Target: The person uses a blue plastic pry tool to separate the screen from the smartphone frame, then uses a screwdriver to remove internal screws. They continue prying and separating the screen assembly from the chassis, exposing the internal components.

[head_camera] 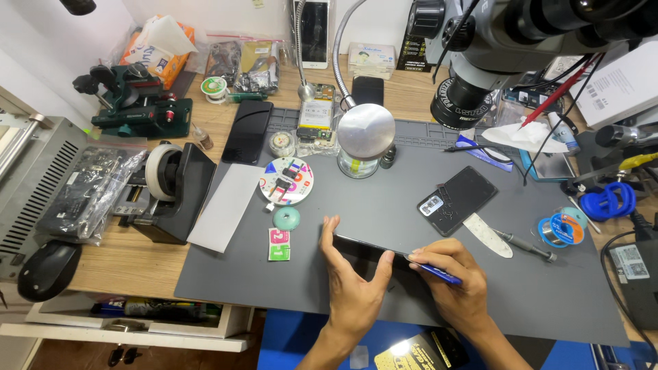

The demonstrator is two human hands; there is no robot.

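At lower centre of the frame, the left hand (353, 274) clamps a dark smartphone (363, 250) flat to the desk (274, 288), steadying it; the right hand (456, 277) pinches a blue tool (439, 274) at its edge.

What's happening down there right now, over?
Left hand pins black phone on grey mat. Right hand works blue tool along its edge. Nothing in the way.

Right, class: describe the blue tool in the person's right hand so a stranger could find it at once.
Start at the grey work mat; near its front edge the right hand pinches a slim blue tool against the dark phone under the left hand. It is the only hand-held tool.
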